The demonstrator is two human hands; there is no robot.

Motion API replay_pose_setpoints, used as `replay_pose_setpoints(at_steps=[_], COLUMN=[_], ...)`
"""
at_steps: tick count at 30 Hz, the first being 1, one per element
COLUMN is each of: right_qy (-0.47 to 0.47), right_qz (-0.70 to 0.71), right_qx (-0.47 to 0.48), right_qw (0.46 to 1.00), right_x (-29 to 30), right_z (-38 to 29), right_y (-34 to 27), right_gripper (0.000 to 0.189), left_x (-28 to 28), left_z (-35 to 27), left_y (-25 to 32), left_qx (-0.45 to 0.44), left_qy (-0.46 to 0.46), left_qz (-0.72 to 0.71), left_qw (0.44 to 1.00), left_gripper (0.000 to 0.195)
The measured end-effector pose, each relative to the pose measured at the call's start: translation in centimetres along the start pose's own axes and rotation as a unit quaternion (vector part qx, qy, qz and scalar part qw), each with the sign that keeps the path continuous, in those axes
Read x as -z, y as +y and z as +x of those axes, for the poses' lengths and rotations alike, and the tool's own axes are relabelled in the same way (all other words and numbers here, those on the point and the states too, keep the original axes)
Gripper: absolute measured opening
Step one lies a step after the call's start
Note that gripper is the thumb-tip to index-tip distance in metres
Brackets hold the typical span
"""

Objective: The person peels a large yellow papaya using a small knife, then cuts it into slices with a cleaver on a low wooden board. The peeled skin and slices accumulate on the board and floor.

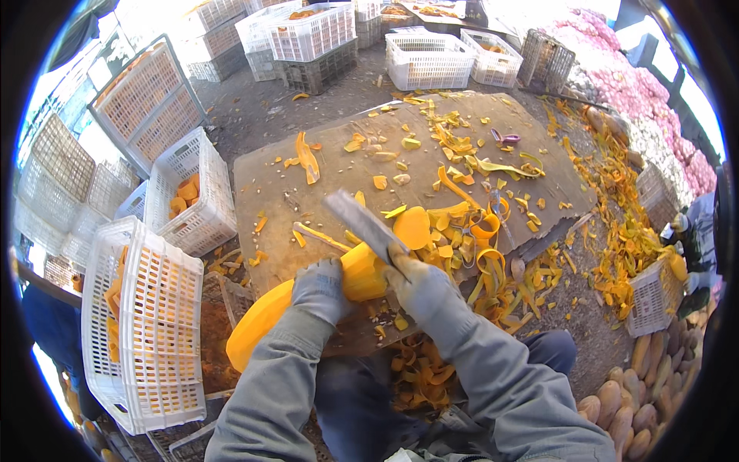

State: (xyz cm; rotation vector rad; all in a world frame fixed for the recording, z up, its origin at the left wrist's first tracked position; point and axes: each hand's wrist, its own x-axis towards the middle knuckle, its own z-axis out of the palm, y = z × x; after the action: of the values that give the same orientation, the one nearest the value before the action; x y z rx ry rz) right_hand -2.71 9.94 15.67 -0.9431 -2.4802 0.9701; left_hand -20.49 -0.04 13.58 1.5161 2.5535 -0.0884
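Note:
A long peeled orange squash lies aslant over the near edge of a worn wooden board. My left hand, in a grey glove, is wrapped around its middle. In my gloved right hand is the handle of a broad-bladed knife, whose blade slants up and left above the squash's far end. A rounded orange piece sits just beyond that end. Peel strips and offcuts are heaped to the right of it. Farther back on the board lies a purple-handled peeler.
White plastic crates holding orange pieces stand close on my left, more crates at the back. Peelings cover the ground at right, near unpeeled squashes. A person in dark clothing is at the left rim.

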Motion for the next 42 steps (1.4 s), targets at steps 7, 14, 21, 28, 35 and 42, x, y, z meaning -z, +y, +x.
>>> replay_pose_setpoints(at_steps=[7, 14, 21, 28, 35, 42], right_qy=[-0.139, -0.15, -0.046, 0.075, 0.001, 0.005], right_qz=[-0.105, -0.183, 0.039, 0.065, -0.085, -0.089], right_qx=[0.059, 0.022, -0.068, 0.043, 0.071, 0.073], right_qw=[0.983, 0.971, 0.996, 0.994, 0.994, 0.993], right_x=[3.3, 3.1, -0.4, -0.1, -1.6, -2.9], right_z=[-5.9, -5.7, 3.0, -2.9, -5.3, -5.7], right_y=[0.9, 0.7, 2.3, 1.8, 1.5, 1.9], right_gripper=[0.052, 0.054, 0.042, 0.044, 0.06, 0.061], left_x=[-2.7, -4.2, -2.7, 4.3, 1.9, 2.7], left_z=[0.7, 2.1, 0.5, 3.8, 8.5, 6.6], left_y=[0.4, 1.3, -0.7, -2.5, -5.1, -4.1], left_qx=[-0.025, -0.032, 0.01, 0.007, -0.13, -0.145], left_qy=[0.028, 0.013, 0.03, -0.161, -0.222, -0.151], left_qz=[0.024, 0.066, 0.098, -0.061, -0.064, -0.049], left_qw=[0.999, 0.997, 0.995, 0.985, 0.964, 0.977], left_gripper=[0.06, 0.054, 0.077, 0.098, 0.08, 0.066])
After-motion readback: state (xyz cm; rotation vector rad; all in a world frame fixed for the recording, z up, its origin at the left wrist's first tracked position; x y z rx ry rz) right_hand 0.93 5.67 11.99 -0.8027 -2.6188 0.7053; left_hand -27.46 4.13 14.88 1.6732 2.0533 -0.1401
